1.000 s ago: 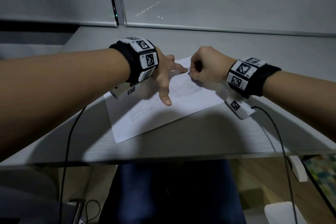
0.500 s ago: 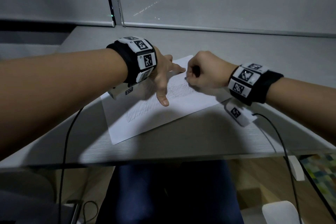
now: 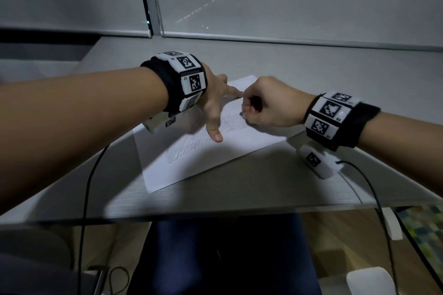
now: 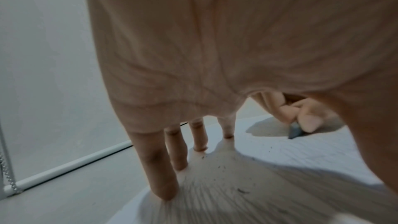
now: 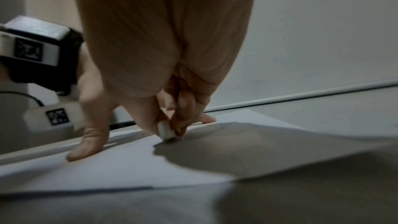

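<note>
White paper (image 3: 191,165), thin and easily creased, lies on the surface (image 3: 263,182), pinned under the left hand (image 3: 213,100), fingers spread. The right hand (image 3: 268,103) pinches a small rubbery eraser (image 5: 165,129) low, against it.

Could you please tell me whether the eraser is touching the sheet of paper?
Touching. The right wrist view shows the eraser, pinched by the right hand, pressed end-down on the paper with no gap beneath it.

Paper (image 3: 191,165) on desk (image 3: 263,189), left hand (image 3: 213,103) on paper, eraser (image 5: 165,131) on paper to its right
</note>
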The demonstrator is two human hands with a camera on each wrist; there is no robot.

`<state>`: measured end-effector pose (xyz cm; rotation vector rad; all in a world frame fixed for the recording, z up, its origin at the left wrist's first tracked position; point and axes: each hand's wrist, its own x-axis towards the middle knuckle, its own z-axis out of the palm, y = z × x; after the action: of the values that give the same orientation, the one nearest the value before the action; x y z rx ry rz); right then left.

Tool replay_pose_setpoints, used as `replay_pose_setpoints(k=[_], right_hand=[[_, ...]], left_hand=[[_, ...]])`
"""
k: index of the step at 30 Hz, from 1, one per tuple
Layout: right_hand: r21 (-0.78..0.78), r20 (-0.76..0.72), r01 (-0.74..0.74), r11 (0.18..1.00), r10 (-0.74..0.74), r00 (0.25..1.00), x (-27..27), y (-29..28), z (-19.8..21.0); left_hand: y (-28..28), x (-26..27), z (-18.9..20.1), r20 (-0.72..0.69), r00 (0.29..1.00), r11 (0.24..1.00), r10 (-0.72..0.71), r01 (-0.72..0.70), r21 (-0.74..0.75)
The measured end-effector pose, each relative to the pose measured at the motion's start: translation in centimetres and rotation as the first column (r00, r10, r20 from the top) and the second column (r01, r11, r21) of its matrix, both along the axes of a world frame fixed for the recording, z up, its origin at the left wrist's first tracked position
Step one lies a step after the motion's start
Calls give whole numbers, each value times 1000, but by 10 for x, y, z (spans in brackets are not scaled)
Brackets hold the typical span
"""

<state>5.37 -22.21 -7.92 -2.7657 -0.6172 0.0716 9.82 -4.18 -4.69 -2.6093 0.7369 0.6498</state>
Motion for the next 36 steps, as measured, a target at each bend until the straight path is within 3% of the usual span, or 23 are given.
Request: replay_pose_setpoints(k=[2, 9, 14, 17, 22, 26, 36], right_hand=[[34, -35, -21, 999, 22, 999, -4, 1, 2], [-39, 52, 146, 988, -144, 988, 32, -24, 4], [15, 53, 175, 984, -176, 983, 35, -25, 3], [-7, 7, 191, 982, -191, 982, 33, -29, -2], [96, -35, 269, 958, -267, 963, 38, -38, 5], [21, 61, 213, 977, -214, 975, 35, -38, 8], [37, 47, 145, 989, -147, 988, 20, -27, -3]], left_hand=[[1, 1, -1, 4, 1000, 1000, 0, 0, -4], [-3, -2, -2, -10, 1000, 999, 24, -24, 24], [4, 3, -7, -59, 997, 999, -47, 47, -12], [12, -5, 0, -90, 992, 989, -90, 78, -128], [1, -16, 10, 64, 989, 939, -132, 146, -310], [-20, -17, -2, 25, 993, 935, -118, 120, -335], [-16, -7, -23, -10, 998, 929, -65, 57, -366]])
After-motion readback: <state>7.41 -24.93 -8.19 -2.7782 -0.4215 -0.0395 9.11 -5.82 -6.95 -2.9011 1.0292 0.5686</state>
